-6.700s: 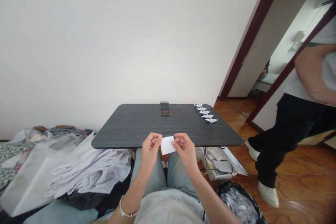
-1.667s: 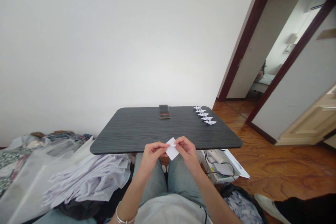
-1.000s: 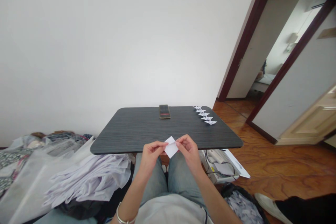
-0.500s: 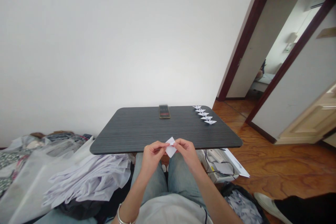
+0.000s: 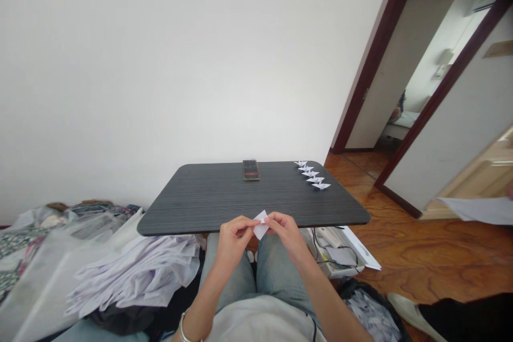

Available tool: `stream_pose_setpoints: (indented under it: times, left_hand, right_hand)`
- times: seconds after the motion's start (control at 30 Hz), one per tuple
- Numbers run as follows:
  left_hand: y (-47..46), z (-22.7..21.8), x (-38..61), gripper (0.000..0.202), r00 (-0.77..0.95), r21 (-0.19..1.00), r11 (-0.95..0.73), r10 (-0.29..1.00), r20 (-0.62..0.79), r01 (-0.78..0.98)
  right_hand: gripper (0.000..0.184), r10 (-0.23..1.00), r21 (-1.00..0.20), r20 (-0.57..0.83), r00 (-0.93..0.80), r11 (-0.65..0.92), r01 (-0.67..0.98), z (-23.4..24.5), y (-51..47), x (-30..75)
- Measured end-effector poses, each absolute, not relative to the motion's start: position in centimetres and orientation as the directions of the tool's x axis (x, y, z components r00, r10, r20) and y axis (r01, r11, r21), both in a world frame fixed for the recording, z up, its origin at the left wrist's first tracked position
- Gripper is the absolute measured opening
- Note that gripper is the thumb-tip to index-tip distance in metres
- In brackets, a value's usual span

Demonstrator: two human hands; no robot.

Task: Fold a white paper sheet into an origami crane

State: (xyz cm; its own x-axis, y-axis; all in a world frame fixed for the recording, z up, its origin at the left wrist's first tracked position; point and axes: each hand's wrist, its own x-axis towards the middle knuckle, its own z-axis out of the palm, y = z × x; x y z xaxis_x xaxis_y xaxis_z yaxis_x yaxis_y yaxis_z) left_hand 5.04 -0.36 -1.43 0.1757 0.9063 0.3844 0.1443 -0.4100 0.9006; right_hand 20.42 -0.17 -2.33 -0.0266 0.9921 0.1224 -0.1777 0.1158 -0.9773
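Between my two hands, just over the near edge of the dark table (image 5: 208, 192), is a small folded white paper (image 5: 261, 231), diamond-shaped. My left hand (image 5: 235, 235) pinches its left side between thumb and forefinger. On the other side my right hand (image 5: 285, 228) pinches the right corner with its fingertips. The creases under the fingers are too small to make out. Several white paper cranes (image 5: 310, 174) stand in a slanting row at the table's right side.
A phone (image 5: 251, 170) lies at the table's back edge. White cloth (image 5: 136, 272) is piled at the left. To the right are a box with cables (image 5: 336, 254), a black bag of paper scraps (image 5: 371, 312) and another person's shoe (image 5: 409, 312). A white sheet (image 5: 481, 209) shows at the right edge.
The folded paper has tilted slightly between my fingers, and both hands keep their pinch. A white sheet has come into view at the right edge.
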Motion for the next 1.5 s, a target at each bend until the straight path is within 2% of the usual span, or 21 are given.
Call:
stream_pose_setpoints:
  times: [0.1,0.3,0.67,1.03,1.5]
  left_hand:
    - [-0.4,-1.3,5.2,0.016,0.173,0.930,-0.357,0.925,0.338,0.089]
    - [-0.4,-1.0,5.4,0.022,0.205,0.978,-0.116,0.967,0.151,-0.174]
    - [-0.9,-0.4,5.2,0.031,0.241,0.953,-0.054,0.962,0.130,-0.299]
    - [-1.1,0.0,5.5,0.027,0.175,0.962,-0.036,0.981,0.086,-0.270]
    - [-1.1,0.4,4.8,0.024,0.223,0.963,-0.010,0.972,0.072,-0.268]
  right_hand:
    - [0.031,0.987,-0.974,0.159,-0.008,0.155,-0.166,-2.4,-0.2,20.4]
    - [0.033,0.982,-0.962,0.190,0.003,0.187,-0.201,-2.0,-0.6,20.3]
    - [0.031,0.970,-0.956,0.234,0.060,0.241,-0.168,-1.5,-1.3,20.3]
    - [0.028,0.959,-0.953,0.276,0.069,0.282,-0.109,-1.1,-2.0,19.9]
    - [0.029,0.952,-0.953,0.294,0.090,0.299,-0.052,-0.9,-2.3,19.9]
